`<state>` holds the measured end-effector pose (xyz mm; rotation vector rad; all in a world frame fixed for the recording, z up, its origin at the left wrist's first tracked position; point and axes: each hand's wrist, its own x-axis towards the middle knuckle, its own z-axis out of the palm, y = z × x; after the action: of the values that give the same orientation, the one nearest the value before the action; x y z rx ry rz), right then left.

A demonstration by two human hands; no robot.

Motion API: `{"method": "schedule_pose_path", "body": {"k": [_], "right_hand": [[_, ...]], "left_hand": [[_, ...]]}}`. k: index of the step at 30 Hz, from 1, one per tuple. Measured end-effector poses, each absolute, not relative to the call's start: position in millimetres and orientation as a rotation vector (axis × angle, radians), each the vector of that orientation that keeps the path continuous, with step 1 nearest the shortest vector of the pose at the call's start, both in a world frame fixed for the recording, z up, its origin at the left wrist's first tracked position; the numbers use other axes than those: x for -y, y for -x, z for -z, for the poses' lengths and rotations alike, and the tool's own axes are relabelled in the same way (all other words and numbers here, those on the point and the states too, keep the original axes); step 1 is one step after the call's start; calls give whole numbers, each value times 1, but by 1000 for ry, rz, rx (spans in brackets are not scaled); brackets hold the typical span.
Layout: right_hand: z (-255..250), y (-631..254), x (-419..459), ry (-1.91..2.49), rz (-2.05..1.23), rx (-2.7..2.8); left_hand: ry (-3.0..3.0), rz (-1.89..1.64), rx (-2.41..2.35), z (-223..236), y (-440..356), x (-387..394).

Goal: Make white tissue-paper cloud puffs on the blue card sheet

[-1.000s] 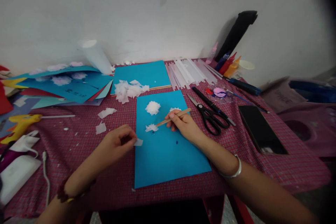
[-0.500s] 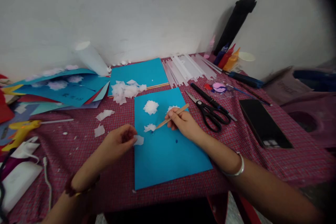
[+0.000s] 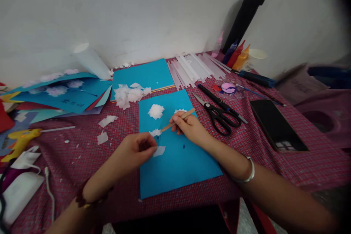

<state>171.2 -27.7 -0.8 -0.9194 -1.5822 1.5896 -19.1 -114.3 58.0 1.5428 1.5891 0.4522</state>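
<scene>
My right hand (image 3: 186, 126) is closed around a flat wooden craft stick (image 3: 175, 121), whose lower tip meets a small white paper tuft (image 3: 155, 132) on the blue sheet (image 3: 175, 168). Between thumb and finger, my left hand (image 3: 139, 148) pinches a small piece of white tissue paper (image 3: 159, 151) over the sheet's left side. Above the tuft sits a fuller white paper flower (image 3: 156, 111). Another white tuft (image 3: 180, 111) is partly hidden behind my right hand. A dark blue spot (image 3: 183, 146) marks the sheet right of the tuft.
A heap of tissue pieces (image 3: 130, 95) lies behind the sheet. Black scissors (image 3: 218, 119), a utility knife (image 3: 219, 100) and a phone (image 3: 276, 126) lie to the right. On the left are a yellow glue gun (image 3: 20, 140) and finished blue cards (image 3: 60, 95). Paint bottles (image 3: 237, 56) stand near the wall.
My left hand has moved right with the tissue piece, from the sheet's edge to over the sheet. My right hand keeps the stick at the tuft. The view has shifted slightly.
</scene>
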Motion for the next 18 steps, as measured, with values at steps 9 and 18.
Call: {"method": "schedule_pose_path", "body": {"k": [9,18], "right_hand": [[-7,-178,29,939,-1553,1476],[-1,-178,40,856,-1529,1629]], "left_hand": [[-1858,-333,-1863,-39,13,83],[-1837,-351,-1847,-33,11,80]]}}
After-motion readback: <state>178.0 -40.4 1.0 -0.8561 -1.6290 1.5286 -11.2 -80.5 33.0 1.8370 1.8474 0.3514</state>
